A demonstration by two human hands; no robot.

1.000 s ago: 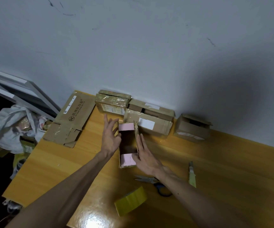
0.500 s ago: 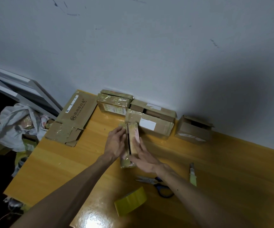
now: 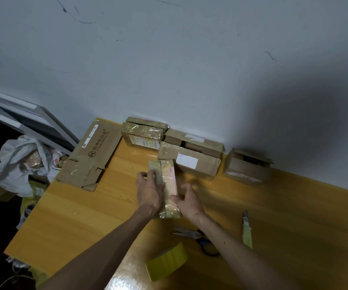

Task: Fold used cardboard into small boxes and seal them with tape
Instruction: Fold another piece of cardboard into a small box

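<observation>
Small box (image 3: 168,181): set on the tabletop (image 3: 81,216) at the centre, its long side running near to far. The flaps are folded shut, with a seam along the top.
Left hand (image 3: 149,192): curled over the small box's left side, with the fingers laid on the left flap; the box is gripped.
Right hand (image 3: 187,200): fingers bent against the small box's right side at its near end, with the thumb on top; the box is gripped.
Tape roll (image 3: 166,261): yellow, lying near, well apart from the small box.
Scissors (image 3: 198,237): blue-handled, partly hidden under the right forearm.
Utility knife (image 3: 246,229): laid to the right of the scissors.
Flattened cardboard (image 3: 93,155): laid at the far left corner.
Taped boxes (image 3: 190,162): grouped along the far wall.
</observation>
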